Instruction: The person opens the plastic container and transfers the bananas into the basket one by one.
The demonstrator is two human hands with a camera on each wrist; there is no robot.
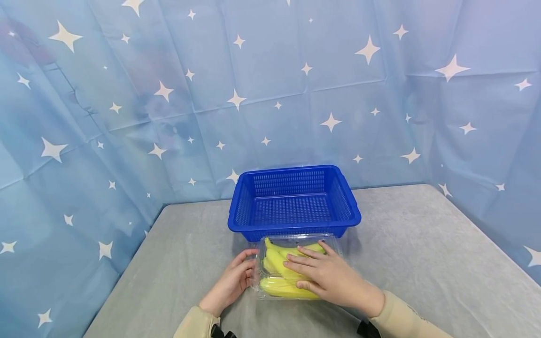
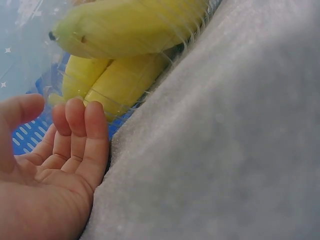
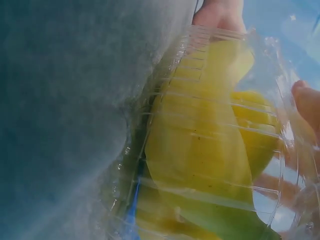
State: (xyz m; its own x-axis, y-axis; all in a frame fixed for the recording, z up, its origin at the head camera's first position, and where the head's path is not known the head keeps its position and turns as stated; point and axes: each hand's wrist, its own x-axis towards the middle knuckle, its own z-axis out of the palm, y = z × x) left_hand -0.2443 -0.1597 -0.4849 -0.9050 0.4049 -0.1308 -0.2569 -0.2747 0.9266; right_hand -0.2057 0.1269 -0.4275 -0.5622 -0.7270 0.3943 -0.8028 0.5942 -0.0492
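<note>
A clear plastic clamshell box (image 1: 291,240) holding yellow bananas (image 1: 275,259) lies on the table in front of a blue basket. My right hand (image 1: 334,280) rests on top of the box with its fingers spread over the lid. At the box's left side is my left hand (image 1: 231,282), fingertips right at the plastic wall. The left wrist view shows its fingers loosely bent, with the palm bare beside the bananas (image 2: 125,30). In the right wrist view the bananas (image 3: 200,135) show through the ribbed wall, with part of my right hand (image 3: 307,107) at the right edge.
Directly behind the box stands the blue plastic basket (image 1: 236,225), with slotted walls and nothing inside. A grey cloth covers the table (image 1: 414,244). Blue curtains (image 1: 270,117) with white stars hang behind the table and along both sides.
</note>
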